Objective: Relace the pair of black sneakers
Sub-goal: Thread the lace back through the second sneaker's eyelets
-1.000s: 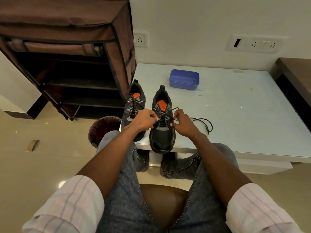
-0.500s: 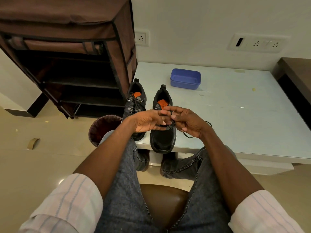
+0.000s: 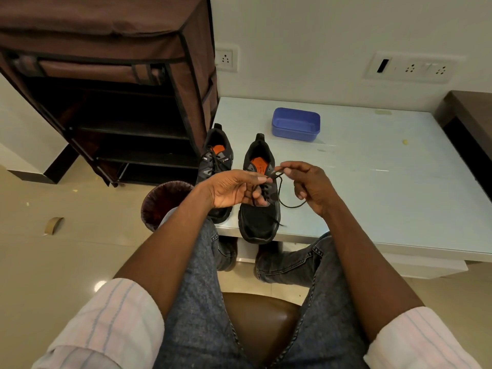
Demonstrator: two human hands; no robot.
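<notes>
Both hands are held just above the right sneaker [image 3: 259, 209], which stands on the near left part of the bench [image 3: 386, 187] with its toe at the near edge. By the right hand [image 3: 310, 187], a strand of the black lace [image 3: 279, 191] is pinched between thumb and forefinger over the shoe's tongue; the remaining fingers are curled loosely. The left hand [image 3: 234, 191] is turned palm up, fingers extended toward the right hand, and the lace is pinched at its fingertips, which meet those of the right hand. A loop of lace is seen hanging below the right hand, and a loose end lies over the toe of the shoe. The orange insole is visible in the shoe's opening.

The left sneaker [image 3: 215, 166] is placed just beside the right one, at the left edge of the bench, laced, partly hidden by the left hand. A blue container [image 3: 295, 123] is placed farther back on the bench, well apart from the shoes. A brown fabric shoe rack [image 3: 111, 83] is noted on the floor to the left, with a bin [image 3: 162, 201] near it. The person is seated on a brown seat [image 3: 262, 320].
</notes>
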